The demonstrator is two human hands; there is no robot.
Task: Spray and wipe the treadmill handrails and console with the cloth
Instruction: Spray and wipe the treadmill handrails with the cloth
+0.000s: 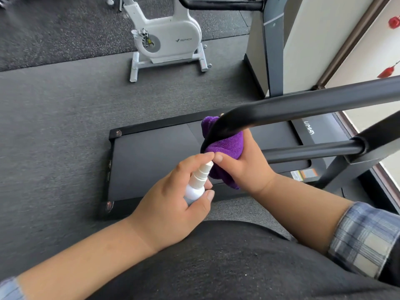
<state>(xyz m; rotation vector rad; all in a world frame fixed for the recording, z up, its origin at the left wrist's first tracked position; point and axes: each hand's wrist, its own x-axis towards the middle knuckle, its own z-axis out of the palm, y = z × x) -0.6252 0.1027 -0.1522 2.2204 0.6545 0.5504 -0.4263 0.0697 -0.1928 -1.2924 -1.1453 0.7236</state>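
A black treadmill handrail (303, 109) runs from the upper right down to a rounded end at the frame's middle. My right hand (244, 163) grips a purple cloth (225, 148) wrapped around that rounded end from below. My left hand (168, 202) holds a small white spray bottle (197, 182), with the index finger on top of the nozzle, which points at the cloth. The nozzle tip nearly touches the cloth. A second black rail (311, 149) lies lower right. The console is out of view.
The treadmill's black belt deck (151, 161) lies on grey floor below my hands. A white exercise bike (166, 37) stands behind it. A grey upright (272, 50) of another machine stands at the upper right, beside a wall.
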